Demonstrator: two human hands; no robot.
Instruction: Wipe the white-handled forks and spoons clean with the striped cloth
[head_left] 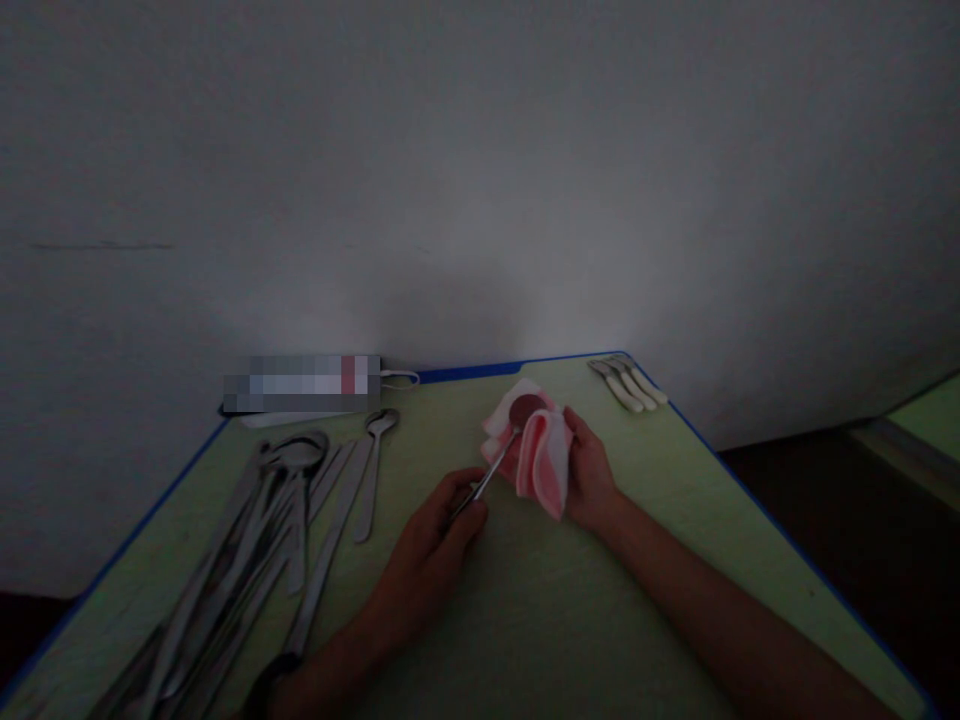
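Note:
My left hand (442, 530) is closed round the handle of a metal spoon (496, 458), whose bowl points away from me and rests against a cloth. That pink and white cloth (546, 465) is bunched in my right hand (591, 468), its folds hanging beside the spoon's bowl. The fingers of the right hand are partly hidden behind the cloth. Left of my hands lies another spoon (369, 480) on the table. Beyond it is a heap of long metal cutlery (247, 550), with a large spoon or ladle (300, 455) on top.
Several white-handled utensils (628, 385) lie at the table's far right corner. A blurred-out box (304, 385) with a white cord (405, 378) stands at the back left. The pale green table (675, 500) has a blue edge and meets a grey wall (480, 180).

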